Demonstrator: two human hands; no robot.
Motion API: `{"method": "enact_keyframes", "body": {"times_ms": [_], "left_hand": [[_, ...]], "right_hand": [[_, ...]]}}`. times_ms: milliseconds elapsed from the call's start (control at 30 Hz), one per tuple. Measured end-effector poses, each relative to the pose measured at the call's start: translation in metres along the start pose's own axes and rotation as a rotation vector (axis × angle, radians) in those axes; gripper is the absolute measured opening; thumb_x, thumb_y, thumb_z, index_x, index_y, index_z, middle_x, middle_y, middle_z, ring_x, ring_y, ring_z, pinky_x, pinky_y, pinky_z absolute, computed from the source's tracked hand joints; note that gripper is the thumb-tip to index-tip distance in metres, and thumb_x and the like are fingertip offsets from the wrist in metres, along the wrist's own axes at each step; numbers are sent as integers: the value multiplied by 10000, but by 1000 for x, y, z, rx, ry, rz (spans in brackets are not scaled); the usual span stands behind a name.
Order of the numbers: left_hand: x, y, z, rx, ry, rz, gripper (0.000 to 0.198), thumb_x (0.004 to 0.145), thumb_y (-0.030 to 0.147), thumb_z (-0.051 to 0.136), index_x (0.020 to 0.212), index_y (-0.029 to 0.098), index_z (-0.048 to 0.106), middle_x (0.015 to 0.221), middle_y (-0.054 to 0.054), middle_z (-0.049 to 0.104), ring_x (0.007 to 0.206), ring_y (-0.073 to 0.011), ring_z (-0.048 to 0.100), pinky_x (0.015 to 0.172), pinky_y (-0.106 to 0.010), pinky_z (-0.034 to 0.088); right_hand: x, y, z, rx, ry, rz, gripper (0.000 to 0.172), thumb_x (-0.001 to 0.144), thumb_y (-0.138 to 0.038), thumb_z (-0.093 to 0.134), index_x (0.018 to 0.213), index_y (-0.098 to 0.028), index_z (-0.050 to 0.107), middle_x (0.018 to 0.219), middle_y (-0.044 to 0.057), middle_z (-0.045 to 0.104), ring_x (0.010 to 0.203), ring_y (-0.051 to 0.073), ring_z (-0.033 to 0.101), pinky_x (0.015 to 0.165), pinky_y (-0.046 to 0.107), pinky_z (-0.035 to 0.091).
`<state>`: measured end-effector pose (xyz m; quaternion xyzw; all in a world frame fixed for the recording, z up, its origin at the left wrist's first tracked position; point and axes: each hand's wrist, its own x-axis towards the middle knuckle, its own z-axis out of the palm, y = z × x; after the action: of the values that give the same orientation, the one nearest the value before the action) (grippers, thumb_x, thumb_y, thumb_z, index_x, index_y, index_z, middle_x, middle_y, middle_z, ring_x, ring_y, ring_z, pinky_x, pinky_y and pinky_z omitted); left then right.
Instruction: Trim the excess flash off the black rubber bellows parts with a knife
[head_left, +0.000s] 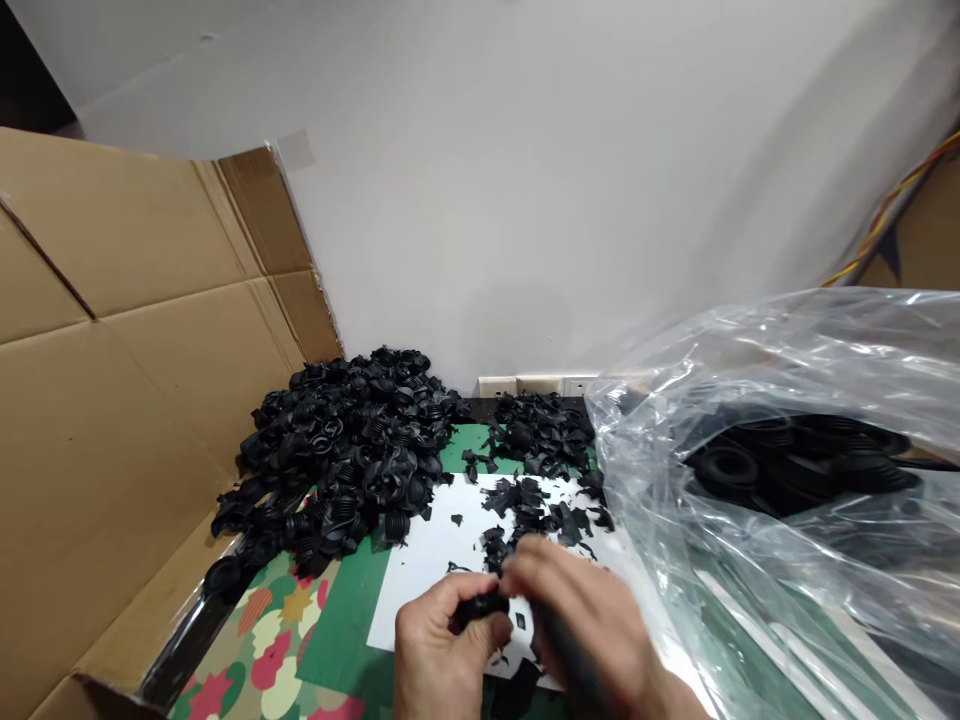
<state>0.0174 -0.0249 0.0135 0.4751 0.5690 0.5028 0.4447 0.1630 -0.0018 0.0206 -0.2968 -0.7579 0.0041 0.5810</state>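
Black rubber part (482,606), small and ribbed, sits pinched in your left hand (439,650) at the 6 o'clock edge of the view. Your right hand (581,625) presses close against it, fingers closed round a dark handle (570,665); the working tip is hidden behind the part, so you cannot tell what kind of tool it is. The two hands are together over a white sheet (427,560).

Scraps (536,505), black and thin, lie scattered on that sheet at 12 o'clock from your hands.
Heap of like parts (345,455), ribbed, at 10 o'clock, against a cardboard wall (120,400).
Clear plastic bag (780,480), at 3 o'clock, holding dark rings (795,465).
Green mat (337,640) under the sheet.

Judged step: trimming excess off one part, mid-cut. The next move would call for a steady pinch and a short, controlled stroke away from your left fingertips, which lie just beside the tool.
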Motion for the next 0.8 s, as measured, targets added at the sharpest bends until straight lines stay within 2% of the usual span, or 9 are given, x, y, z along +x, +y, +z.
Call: {"method": "enact_keyframes", "body": {"times_ms": [67, 133, 200, 267, 333, 467, 533, 600, 800], "left_hand": [[-3, 1, 2, -2, 48, -5, 158, 526, 138, 716, 677, 169, 753, 574, -22, 703, 532, -169, 597, 511, -213, 488], [-4, 2, 4, -10, 94, -21, 193, 498, 108, 711, 678, 164, 755, 586, -24, 713, 513, -157, 589, 489, -204, 482], [-3, 1, 5, -35, 100, -45, 226, 485, 99, 712, 699, 155, 756, 579, -25, 712, 495, -151, 581, 463, -200, 475], [0, -1, 4, -60, 84, -53, 249, 482, 97, 716, 722, 148, 756, 567, -27, 707, 487, -152, 578, 443, -198, 466], [2, -2, 3, -91, 75, -58, 258, 477, 93, 729, 726, 150, 756, 569, -31, 710, 495, -154, 585, 445, -196, 465], [7, -3, 1, -225, 41, -24, 274, 465, 182, 802, 736, 166, 765, 754, -81, 750, 694, -206, 650, 610, -217, 508], [10, -3, -1, -277, 46, 31, 302, 464, 267, 827, 742, 166, 767, 901, -105, 735, 835, -236, 640, 707, -228, 499], [13, -3, -2, -315, 47, 22, 349, 469, 325, 833, 770, 163, 763, 900, -107, 725, 828, -231, 633, 699, -233, 495], [14, -4, -1, -442, -8, -65, 391, 462, 294, 851, 813, 155, 746, 712, -79, 733, 651, -168, 643, 610, -217, 495]], "right_hand": [[7, 9, -6, -129, 111, 62, 163, 808, -43, 494, 852, -183, 564, 726, 62, 629, 644, 155, 613, 535, 228, 492], [12, 18, -12, -75, 142, 246, 92, 816, -111, 530, 810, -193, 573, 700, 38, 620, 578, 142, 600, 491, 230, 493], [16, 22, -16, 126, 122, 502, 54, 825, -230, 557, 805, -193, 591, 642, 13, 615, 504, 132, 588, 453, 237, 503], [19, 22, -19, 380, 93, 752, 150, 807, -335, 589, 832, -189, 608, 613, 5, 626, 506, 139, 614, 454, 242, 528], [22, 18, -21, 625, 94, 896, 227, 775, -400, 619, 850, -187, 607, 674, 24, 658, 574, 167, 661, 461, 247, 548], [28, 6, -26, 895, 109, 968, 278, 757, -452, 619, 826, -188, 571, 832, 57, 677, 533, 173, 675, 387, 236, 521], [28, 2, -27, 925, 76, 998, 292, 754, -465, 616, 819, -184, 566, 846, 68, 679, 501, 169, 666, 366, 236, 504], [24, -2, -25, 926, 55, 1021, 300, 743, -465, 626, 799, -175, 579, 861, 83, 680, 490, 159, 650, 364, 233, 483], [9, -11, -9, 790, 90, 1140, 304, 670, -439, 699, 732, -149, 634, 468, -8, 584, 450, 129, 528, 446, 232, 407]]}}
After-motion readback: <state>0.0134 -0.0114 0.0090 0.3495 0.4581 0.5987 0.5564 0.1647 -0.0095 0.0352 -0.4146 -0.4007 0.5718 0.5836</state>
